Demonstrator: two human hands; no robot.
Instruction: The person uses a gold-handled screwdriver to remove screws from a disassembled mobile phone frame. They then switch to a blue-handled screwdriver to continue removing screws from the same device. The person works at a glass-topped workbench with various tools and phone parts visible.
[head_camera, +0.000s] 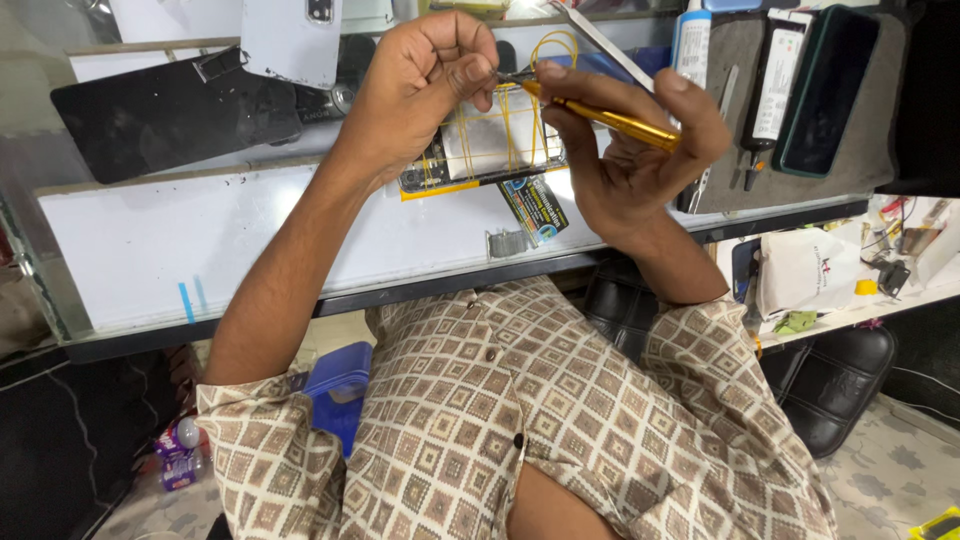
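Left hand (425, 85) curled above the middle of the frame, fingers bent in tight, thumb and forefinger pinched narrow on something too small to make out. Right hand (625, 140) just right of it, fingers wrapped around a gold screwdriver (605, 115), held slanting, tip toward the left hand's pinch, handle end down to the right. Tip and pinch meeting right above an opened phone (480, 150) at upper centre. Phone flat on the white counter (150, 240), back off, pale inner plate showing, thin yellow elastic bands (553, 42) looped across it, one loop standing up behind the right forefinger. Small printed card (533, 207) just below the phone, at the counter's front edge, beside a little grey metal piece (507, 243).

Upper left: a black glass panel (170, 115) lying flat, a white phone back cover (290, 40) overlapping its top right corner. Upper right: a grey mat (730, 150) carrying a white glue tube (690, 40), a black and white tube (772, 85) and a dark phone (825, 90) lying face up. Lower half filled by a brown diamond-patterned shirt (520, 420). Blue stool (340, 385) at lower left under the forearm, black seat (830, 385) at lower right.
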